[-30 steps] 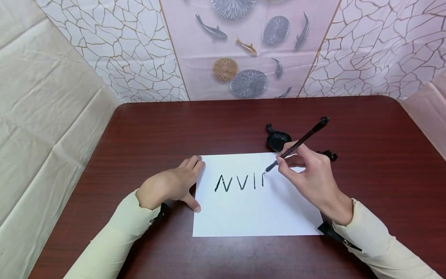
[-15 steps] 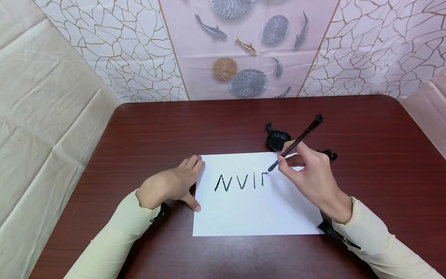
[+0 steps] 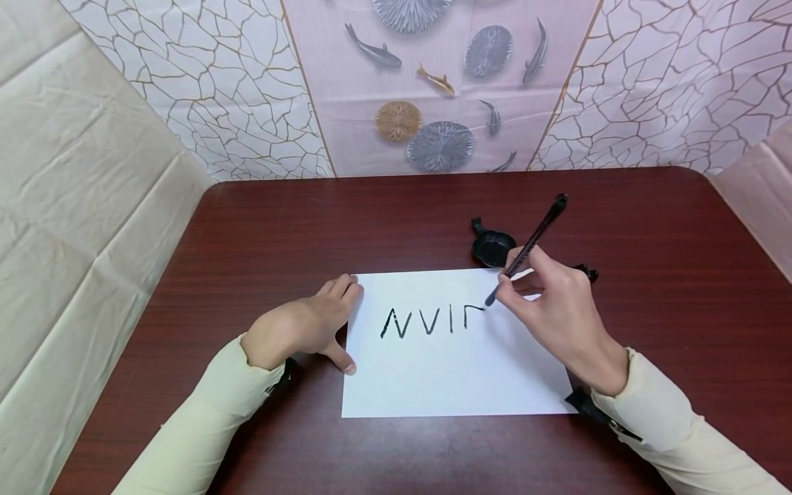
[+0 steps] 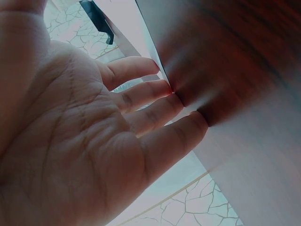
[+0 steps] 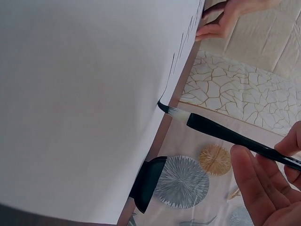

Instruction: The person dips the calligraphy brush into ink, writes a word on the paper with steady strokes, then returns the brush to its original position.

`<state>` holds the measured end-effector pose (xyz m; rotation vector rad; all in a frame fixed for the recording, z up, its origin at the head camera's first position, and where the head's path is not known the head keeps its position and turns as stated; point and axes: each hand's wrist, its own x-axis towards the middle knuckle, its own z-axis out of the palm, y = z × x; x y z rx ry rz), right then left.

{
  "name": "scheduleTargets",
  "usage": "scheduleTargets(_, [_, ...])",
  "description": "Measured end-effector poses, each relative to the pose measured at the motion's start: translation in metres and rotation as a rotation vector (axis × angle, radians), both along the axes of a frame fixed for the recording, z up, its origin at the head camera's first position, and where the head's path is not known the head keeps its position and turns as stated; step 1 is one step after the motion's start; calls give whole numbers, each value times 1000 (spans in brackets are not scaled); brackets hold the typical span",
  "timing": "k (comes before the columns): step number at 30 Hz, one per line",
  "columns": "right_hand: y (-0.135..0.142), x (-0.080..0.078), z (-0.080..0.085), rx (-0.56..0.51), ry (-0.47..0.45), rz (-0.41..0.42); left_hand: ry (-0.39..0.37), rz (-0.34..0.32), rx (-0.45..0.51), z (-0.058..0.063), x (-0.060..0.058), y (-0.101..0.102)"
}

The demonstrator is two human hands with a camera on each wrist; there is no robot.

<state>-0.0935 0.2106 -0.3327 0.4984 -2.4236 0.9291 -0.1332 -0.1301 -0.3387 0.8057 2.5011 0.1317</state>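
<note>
A sheet of white paper (image 3: 433, 378) lies on the table with black strokes (image 3: 430, 322) across its upper half. My right hand (image 3: 557, 309) pinches the dark handle of a writing brush (image 3: 529, 244) between thumb and fingers. In the right wrist view the brush's bristles (image 5: 175, 112) are white near the ferrule and black at the tip, which is bent against the paper at the end of a thin line. At the sheet's left edge my left hand (image 3: 303, 330) rests with fingers extended, its fingertips (image 4: 200, 120) against the table and paper edge in the left wrist view.
Just behind the paper sits a small black dish (image 3: 493, 247) with a short handle. A black object (image 3: 584, 273), partly hidden, lies behind my right hand. The dark red wooden table (image 3: 278, 227) ends at a patterned cloth backdrop (image 3: 433, 89).
My right hand and the brush have shifted slightly right, the handle becoming more upright. A horizontal stroke now runs right from the top of the last vertical one. The left hand stays put.
</note>
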Motion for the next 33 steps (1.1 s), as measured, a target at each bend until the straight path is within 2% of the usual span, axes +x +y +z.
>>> scheduleTargets(11, [-4,7,5,67,-29,-41,-13,10,-5,0,0,0])
scheduleTargets(22, [-12,15,9,74,-50,29,-17,12,-14,0,-1,1])
scheduleTargets(33, [-18,19,5,-2,-46,120,-18,14,-16,0,-1,1])
